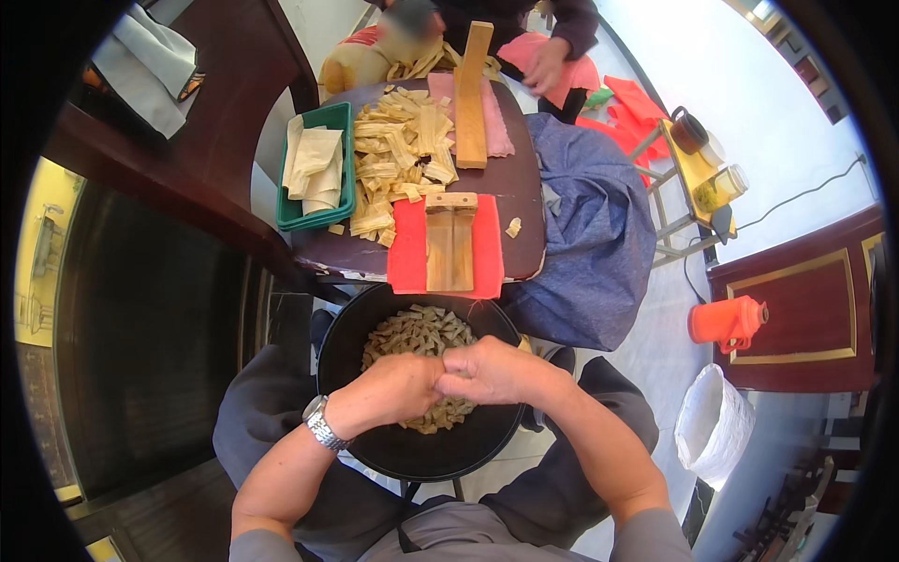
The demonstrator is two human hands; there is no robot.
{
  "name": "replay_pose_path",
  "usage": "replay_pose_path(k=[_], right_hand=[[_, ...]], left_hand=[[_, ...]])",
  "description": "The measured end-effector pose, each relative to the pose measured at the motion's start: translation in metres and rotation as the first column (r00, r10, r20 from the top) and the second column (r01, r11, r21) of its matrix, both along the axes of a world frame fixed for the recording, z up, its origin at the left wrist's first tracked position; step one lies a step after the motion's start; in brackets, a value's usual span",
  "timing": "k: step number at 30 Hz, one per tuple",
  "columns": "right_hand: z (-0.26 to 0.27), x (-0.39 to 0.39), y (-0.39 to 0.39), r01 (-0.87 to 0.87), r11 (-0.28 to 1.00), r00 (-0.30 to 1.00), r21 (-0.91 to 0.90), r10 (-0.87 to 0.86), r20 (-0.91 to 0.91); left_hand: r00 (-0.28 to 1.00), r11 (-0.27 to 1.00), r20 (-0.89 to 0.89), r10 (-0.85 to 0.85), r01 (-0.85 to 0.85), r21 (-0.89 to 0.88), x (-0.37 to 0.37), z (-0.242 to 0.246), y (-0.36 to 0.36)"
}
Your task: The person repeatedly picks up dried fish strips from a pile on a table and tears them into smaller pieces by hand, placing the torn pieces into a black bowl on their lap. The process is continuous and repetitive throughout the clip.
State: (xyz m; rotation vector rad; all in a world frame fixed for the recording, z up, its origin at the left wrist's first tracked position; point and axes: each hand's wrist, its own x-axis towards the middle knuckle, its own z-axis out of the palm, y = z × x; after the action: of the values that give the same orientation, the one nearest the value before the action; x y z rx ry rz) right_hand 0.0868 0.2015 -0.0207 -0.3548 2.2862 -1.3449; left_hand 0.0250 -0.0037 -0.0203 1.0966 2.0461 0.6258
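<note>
My left hand (400,383), with a metal wristwatch (323,423) on its wrist, and my right hand (484,371) meet over a round black pan (481,441). Fingers are curled together, and whatever lies between them is hidden. Small cut tan pieces (418,330) lie in the pan. Beyond its far rim, a wooden block (449,253) with a crosspiece at its far end rests on a red cloth (488,246) at the edge of a dark stool-like surface (506,186). Flat yellowish dried strips (400,137) are heaped behind it.
A green plastic basket (281,218) holds folded pale sheets at left. A second wooden piece (472,105) lies on pink cloth (499,130). Blue fabric (597,232) drapes at right. Across sits another person, whose hand (548,67) is near pink cloth. A red thermos (727,322) stands farther right.
</note>
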Motion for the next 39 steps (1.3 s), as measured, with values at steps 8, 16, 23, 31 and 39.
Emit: replay_pose_path(k=[8, 16, 23, 31, 39], right_hand=[[0.026, 0.02, 0.005, -0.213, 0.961, 0.973, -0.176, 0.225, 0.05], [0.053, 0.006, 0.017, 0.041, 0.994, 0.987, -0.101, -0.057, -0.152], [0.021, -0.036, 0.034, 0.418, 0.908, 0.689, -0.042, -0.346, -0.636], [0.007, -0.063, 0.045, 0.583, 0.812, 0.555, 0.037, -0.364, -0.748], [-0.013, -0.059, 0.047, 0.619, 0.756, 0.699, 0.215, -0.405, -0.589]], left_hand=[[0.861, 0.967, 0.441, -0.254, 0.225, 0.118, -0.011, 0.043, -0.022], [0.899, 0.996, 0.437, -0.029, -0.012, 0.09, -0.041, 0.064, -0.018], [0.901, 0.869, 0.283, 0.33, -0.407, 0.282, -0.074, 0.036, 0.012], [0.732, 0.653, 0.344, 0.588, -0.681, 0.331, -0.092, 0.022, 0.048], [0.802, 0.792, -0.132, 0.583, -0.524, 0.312, -0.084, 0.006, 0.042]])
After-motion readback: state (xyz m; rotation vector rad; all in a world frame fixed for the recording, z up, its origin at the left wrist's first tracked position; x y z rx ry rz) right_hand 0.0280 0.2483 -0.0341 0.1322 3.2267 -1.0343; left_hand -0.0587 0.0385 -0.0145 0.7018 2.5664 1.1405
